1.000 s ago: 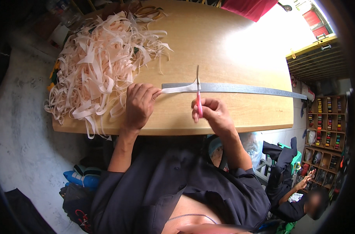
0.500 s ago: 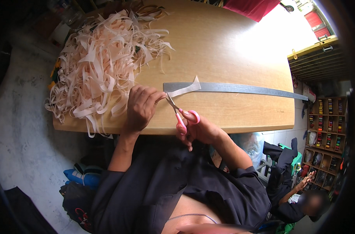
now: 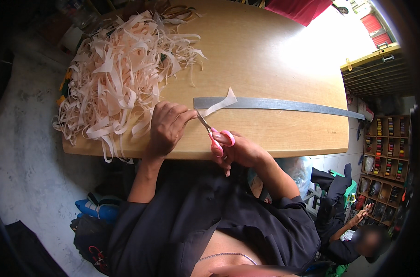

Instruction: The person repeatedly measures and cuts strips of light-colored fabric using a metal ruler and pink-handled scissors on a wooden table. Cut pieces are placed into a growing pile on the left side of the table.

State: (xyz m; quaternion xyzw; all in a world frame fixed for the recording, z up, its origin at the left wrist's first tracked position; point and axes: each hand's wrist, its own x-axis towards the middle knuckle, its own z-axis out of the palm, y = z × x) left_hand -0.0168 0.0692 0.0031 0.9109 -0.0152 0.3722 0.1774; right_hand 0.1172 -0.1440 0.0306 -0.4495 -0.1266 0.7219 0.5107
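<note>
1. Near side of the ruler (image 3: 284,103), close to its left end: the tips of my scissors (image 3: 212,134) sit right at the fingertips of my left hand (image 3: 168,122). I judge a nicked finger the chief danger, and a slip while closing would cause it.
2. Running from those fingertips onto the ruler's left part: the strip (image 3: 226,101). Its flared end lies loose across the ruler with nothing holding it, so a slack strip could fold between the blades and leave a crooked cut.
3. Left of the ruler: the pile (image 3: 122,78) of pale ribbons, close beside my left hand. A stray loop could snag on my wrist if I swung that way.
4. Grip, nearest, on the near side of the ruler: my right hand (image 3: 244,150) has the scissors by their pink loops, which stand apart. The blades look slightly parted; exactly how far, I cannot tell.
5. Grip, just left of the ruler's end: my left hand pinches the strip's narrow end, fingers bunched together. The thumb is mostly hidden, so how firmly it presses, I cannot tell.
</note>
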